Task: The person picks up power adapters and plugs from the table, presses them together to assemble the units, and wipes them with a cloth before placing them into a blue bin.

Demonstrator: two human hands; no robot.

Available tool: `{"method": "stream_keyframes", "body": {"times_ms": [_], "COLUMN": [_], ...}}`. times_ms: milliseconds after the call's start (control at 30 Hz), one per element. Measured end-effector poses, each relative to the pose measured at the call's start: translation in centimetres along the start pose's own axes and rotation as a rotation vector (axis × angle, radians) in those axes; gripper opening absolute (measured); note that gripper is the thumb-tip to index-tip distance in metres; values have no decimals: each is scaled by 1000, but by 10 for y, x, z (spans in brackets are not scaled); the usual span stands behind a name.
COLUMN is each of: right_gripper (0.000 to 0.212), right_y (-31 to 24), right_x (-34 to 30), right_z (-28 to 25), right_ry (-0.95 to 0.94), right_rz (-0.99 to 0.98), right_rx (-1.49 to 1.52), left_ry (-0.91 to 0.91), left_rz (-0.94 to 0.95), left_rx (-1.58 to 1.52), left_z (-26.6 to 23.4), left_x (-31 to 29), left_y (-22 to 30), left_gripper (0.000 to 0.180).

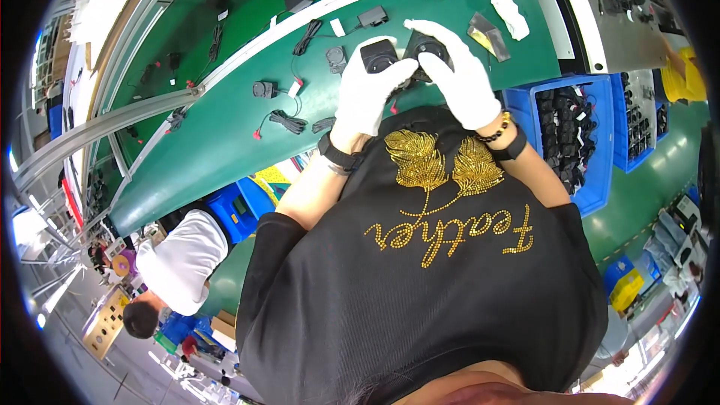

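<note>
Both of my hands wear white gloves and are close together over the green bench. In my left hand (366, 92) is a black plug-in power adapter (377, 55), gripped between thumb and fingers. My right hand (459, 69) is closed around a second black power adapter (429, 44), its thumb lying across the front. The two adapters are side by side, almost touching. Dark cable shows partly below them, and a small red connector (394, 106) hangs near my shirt. The palms hide much of both adapters.
More adapters with coiled cables (288, 121) lie on the green bench (225, 129) to the left. A metal rail (330, 1) crosses behind. A white cloth (510, 15) lies at the far right. A blue bin (600, 151) of black adapters stands right. Another person (184, 261) works at left.
</note>
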State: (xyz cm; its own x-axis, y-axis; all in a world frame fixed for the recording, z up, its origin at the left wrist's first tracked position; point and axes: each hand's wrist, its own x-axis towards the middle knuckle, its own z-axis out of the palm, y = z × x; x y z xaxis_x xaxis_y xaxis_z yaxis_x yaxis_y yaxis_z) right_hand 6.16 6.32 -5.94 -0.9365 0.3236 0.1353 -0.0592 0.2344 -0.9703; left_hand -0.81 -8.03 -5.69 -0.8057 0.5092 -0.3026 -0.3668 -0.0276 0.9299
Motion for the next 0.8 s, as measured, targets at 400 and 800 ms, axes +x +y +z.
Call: {"method": "stream_keyframes", "body": {"times_ms": [400,800], "right_gripper": [34,87], "right_y": [-20,-18], "right_x": [12,8], "right_z": [5,45], "right_ry": [101,144], "right_rz": [-149,5], "right_rx": [-309,-500], "left_ry": [-301,-309], "left_rz": [-320,7], "left_rx": [-924,-81], "left_z": [-12,-17], "left_x": [12,6], "left_y": [11,21], "left_gripper": [44,42]}}
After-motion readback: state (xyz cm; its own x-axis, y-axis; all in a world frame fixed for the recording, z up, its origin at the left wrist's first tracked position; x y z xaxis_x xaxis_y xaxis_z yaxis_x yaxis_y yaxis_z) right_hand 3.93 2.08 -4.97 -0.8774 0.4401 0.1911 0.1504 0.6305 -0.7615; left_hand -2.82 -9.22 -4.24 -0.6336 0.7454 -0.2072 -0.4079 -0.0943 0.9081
